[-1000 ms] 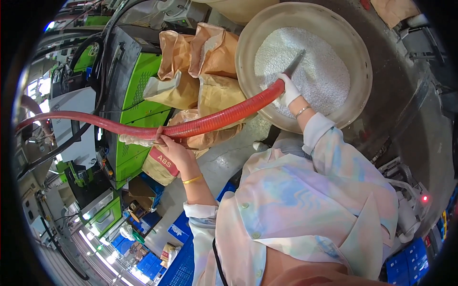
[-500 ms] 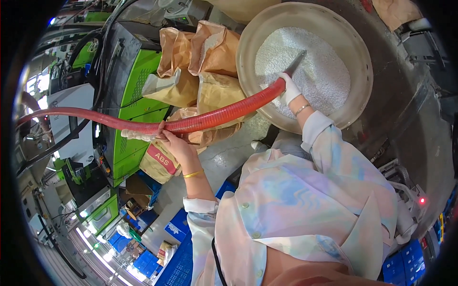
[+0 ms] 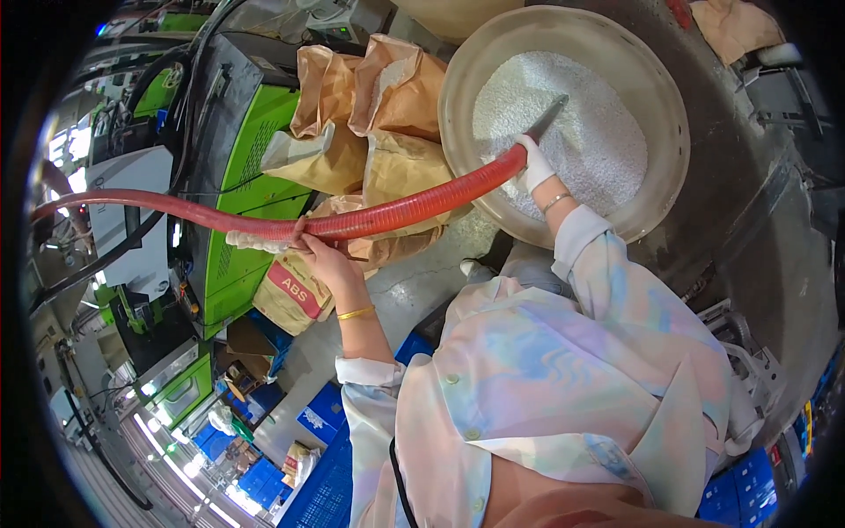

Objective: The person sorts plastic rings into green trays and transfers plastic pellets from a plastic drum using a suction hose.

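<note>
A red ribbed hose runs from the far left to a large round tub. My right hand, in a white glove, is closed round the hose where it meets a metal tube. The tube's tip rests at the heap of white pellets in the tub. My bare left hand grips the hose farther back, from beneath, its fingers partly hidden behind it. Beside that hand, a pale, lumpy strip lies along the underside of the hose; its kind is unclear.
Several open brown paper sacks stand left of the tub, under the hose. A bag with a red label lies by a green machine. Blue crates are at the lower left. Grey wheeled equipment stands at my right.
A red light on the equipment at the right no longer shows. Both hands keep their hold on the hose, and the tube stays in nearly the same place.
</note>
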Motion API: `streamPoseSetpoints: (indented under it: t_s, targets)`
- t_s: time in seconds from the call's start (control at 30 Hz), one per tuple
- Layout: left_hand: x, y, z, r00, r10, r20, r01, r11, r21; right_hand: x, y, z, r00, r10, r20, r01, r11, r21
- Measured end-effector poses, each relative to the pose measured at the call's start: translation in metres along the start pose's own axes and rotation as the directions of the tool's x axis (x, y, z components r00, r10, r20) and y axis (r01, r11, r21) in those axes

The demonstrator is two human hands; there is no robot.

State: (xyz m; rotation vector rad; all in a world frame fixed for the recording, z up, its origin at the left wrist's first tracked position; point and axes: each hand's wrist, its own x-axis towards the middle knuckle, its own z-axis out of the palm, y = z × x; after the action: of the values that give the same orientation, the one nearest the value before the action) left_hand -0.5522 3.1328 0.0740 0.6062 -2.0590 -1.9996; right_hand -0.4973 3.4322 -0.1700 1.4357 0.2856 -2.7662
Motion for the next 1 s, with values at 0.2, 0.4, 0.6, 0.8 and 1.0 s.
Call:
streamPoseSetpoints:
  t_s: [0.2,0.4,0.6,0.8,1.0]
  targets:
    - [0.003,-0.002,-0.001,1.000,-0.022,-0.003,0.022,0.999,-0.033,0.003,0.002,0.003,1.000,0.013,0.006,-0.013,1.000,0.002]
    - [0.001,-0.003,0.011,0.999,0.002,0.041,-0.001,0.999,-0.040,0.017,-0.011,-0.004,0.998,0.063,-0.018,-0.061,0.995,0.079]
    - [0.002,-0.008,0.016,0.998,0.007,0.060,-0.004,0.999,-0.044,0.009,-0.016,0.002,0.998,0.043,-0.055,-0.042,0.999,0.018]
    - [0.000,-0.007,0.029,0.997,0.017,0.073,-0.016,1.000,-0.011,0.021,-0.024,-0.008,0.999,0.035,0.012,-0.034,0.999,-0.035]
    - [-0.002,-0.005,0.039,0.998,-0.012,0.061,0.015,0.998,-0.055,0.023,-0.026,-0.006,1.000,-0.011,0.010,0.010,1.000,0.024]
